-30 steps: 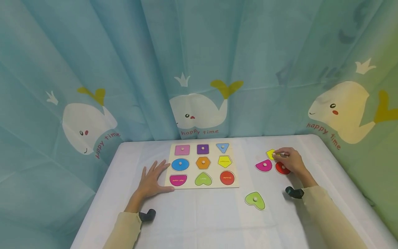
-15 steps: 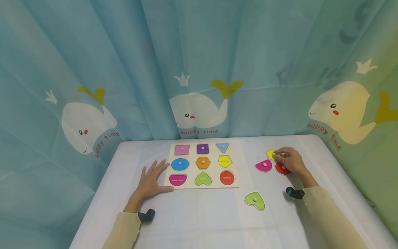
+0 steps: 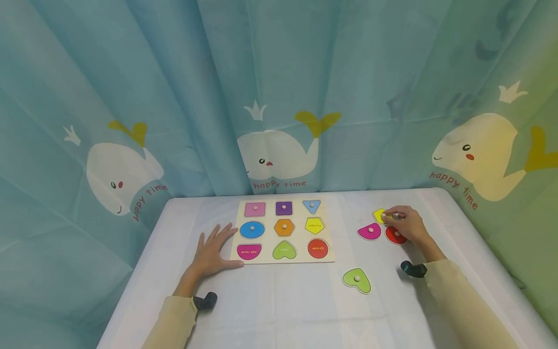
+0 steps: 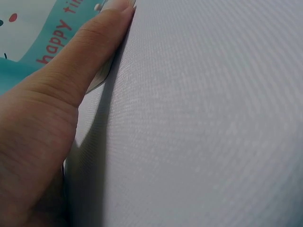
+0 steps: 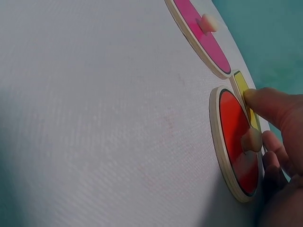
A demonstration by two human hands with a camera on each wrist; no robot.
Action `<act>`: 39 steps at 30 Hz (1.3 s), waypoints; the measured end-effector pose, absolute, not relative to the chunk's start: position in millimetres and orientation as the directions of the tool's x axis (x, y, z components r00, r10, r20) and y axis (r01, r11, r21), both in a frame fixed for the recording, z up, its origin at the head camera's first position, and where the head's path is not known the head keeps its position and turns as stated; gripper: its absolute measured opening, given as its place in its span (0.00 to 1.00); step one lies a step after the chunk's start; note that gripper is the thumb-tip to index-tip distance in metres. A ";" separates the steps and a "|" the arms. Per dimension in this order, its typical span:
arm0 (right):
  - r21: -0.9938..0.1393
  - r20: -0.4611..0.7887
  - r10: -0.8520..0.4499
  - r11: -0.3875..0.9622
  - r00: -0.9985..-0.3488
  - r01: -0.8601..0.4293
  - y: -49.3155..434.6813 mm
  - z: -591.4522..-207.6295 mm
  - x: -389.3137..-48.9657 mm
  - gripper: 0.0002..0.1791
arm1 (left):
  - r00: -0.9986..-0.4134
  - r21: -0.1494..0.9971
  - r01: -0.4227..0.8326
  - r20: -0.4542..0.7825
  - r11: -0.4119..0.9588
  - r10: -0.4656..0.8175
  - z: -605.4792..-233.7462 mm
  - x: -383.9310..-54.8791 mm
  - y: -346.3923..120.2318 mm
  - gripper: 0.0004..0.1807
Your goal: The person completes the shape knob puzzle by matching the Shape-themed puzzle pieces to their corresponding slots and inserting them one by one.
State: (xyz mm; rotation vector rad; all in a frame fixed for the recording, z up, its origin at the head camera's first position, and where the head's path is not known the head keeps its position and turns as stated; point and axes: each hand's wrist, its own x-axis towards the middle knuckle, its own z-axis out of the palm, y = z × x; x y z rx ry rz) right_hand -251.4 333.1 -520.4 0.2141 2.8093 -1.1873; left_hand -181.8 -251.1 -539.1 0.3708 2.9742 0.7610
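My left hand [image 3: 211, 254] lies spread at the left edge of the shape puzzle board [image 3: 301, 238], thumb at its near corner and fingertips at its side. In the left wrist view, the thumb [image 4: 90, 42] reaches along the board's edge. Over on the right, my right hand [image 3: 410, 227] pinches the yellow pentagon puzzle piece [image 3: 378, 214] by its knob, which the thumb hides in the right wrist view. That piece lies on the table. Just below the hand is a red circle piece [image 5: 232, 123], and left of it a magenta half-round piece [image 3: 367, 232].
A green heart piece [image 3: 352, 277] lies nearer, right of the board. Knobbed pieces fill the board's far row, plus the blue oval [image 3: 246, 232] and orange hexagon [image 3: 279, 231]. Printed labels show in the other spots. A whale-print curtain [image 3: 370, 121] hangs behind the white table [image 3: 279, 310].
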 end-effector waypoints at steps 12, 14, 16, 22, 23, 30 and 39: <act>-0.688 -0.113 0.113 0.708 -0.987 0.160 330.1 -512.6 -248.9 0.26 | -0.969 0.486 0.220 0.008 0.846 0.248 -536.6 -181.2 -248.5 0.57; -0.689 -0.111 0.115 0.707 -0.987 0.160 329.9 -509.8 -247.8 0.27 | -0.968 0.490 0.222 0.009 0.843 0.250 -536.7 -181.2 -247.7 0.57; -0.690 -0.108 0.118 0.706 -0.987 0.160 328.9 -506.7 -246.6 0.27 | -0.968 0.491 0.221 0.007 0.843 0.251 -536.9 -181.0 -246.9 0.57; -0.683 -0.038 0.085 0.725 -0.996 0.088 322.8 -493.2 -246.3 0.24 | -0.970 0.476 0.210 -0.008 0.854 0.244 -536.2 -180.4 -245.1 0.57; -0.680 -0.022 0.074 0.730 -0.997 0.069 322.0 -490.3 -246.7 0.24 | -0.970 0.474 0.207 -0.014 0.856 0.242 -535.1 -180.4 -244.8 0.57; -0.674 0.035 0.035 0.738 -0.999 0.002 316.3 -471.6 -248.8 0.22 | -0.970 0.467 0.201 -0.028 0.861 0.242 -529.9 -178.3 -246.0 0.57; -0.689 0.097 -0.029 0.719 -0.995 -0.088 300.5 -456.2 -252.0 0.21 | -0.969 0.484 0.225 0.023 0.846 0.244 -532.5 -176.7 -248.2 0.56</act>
